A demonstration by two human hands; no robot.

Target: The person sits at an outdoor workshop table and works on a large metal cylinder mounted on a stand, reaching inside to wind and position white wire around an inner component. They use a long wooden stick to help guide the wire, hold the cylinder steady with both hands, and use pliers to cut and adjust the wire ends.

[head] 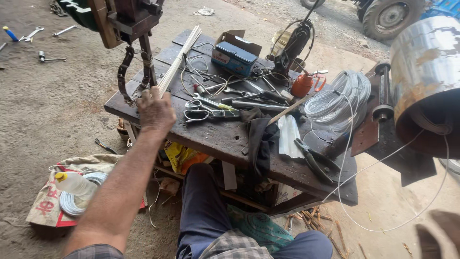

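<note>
Your fingers are clenched around the near end of a bundle of thin white rods [179, 60]; that is your left hand [154, 111], at the near-left corner of the dark wooden workbench [220, 139]. Your right hand [438, 235] only shows at the picture's lower right edge, too blurred to tell its state. The bundle runs up and away across the bench towards a blue box [234, 57]. It looks light and fairly stiff, but long, so the far end will likely sag and the smooth rods may slide apart; a grip nearer the middle should steady it. Scissors [203, 112] lie just beside your knuckles.
</note>
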